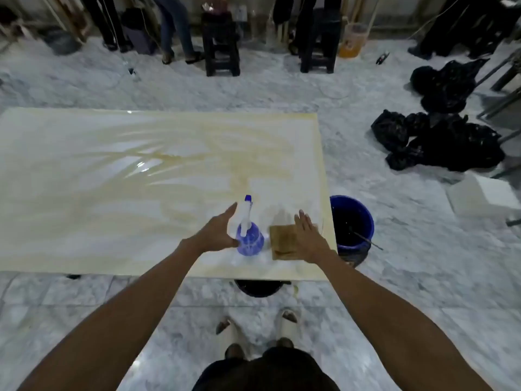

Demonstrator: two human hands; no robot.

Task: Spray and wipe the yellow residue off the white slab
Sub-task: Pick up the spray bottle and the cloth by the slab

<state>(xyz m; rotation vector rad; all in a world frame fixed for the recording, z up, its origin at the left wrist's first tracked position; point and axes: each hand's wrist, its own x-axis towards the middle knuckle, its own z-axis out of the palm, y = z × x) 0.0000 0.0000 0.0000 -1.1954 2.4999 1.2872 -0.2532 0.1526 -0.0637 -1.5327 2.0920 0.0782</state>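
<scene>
A large white slab (112, 193) lies flat before me, smeared with yellow residue (197, 153) over most of its middle and far right. A blue spray bottle (249, 235) with a white trigger head stands upright near the slab's front right. My left hand (218, 231) is spread open just left of the bottle, its thumb at the bottle's base and its fingers beside the head, not closed round it. A brown folded cloth (283, 241) lies right of the bottle. My right hand (308, 235) lies flat with straight fingers on the cloth's right edge.
A blue bucket (363, 218) stands on the floor off the slab's right edge, a dark tub (258, 287) under its front edge. Black bags (439, 139) lie at the right. Black stools (221, 43) and people's legs (177, 26) line the far wall, beside a yellow bucket (351, 40).
</scene>
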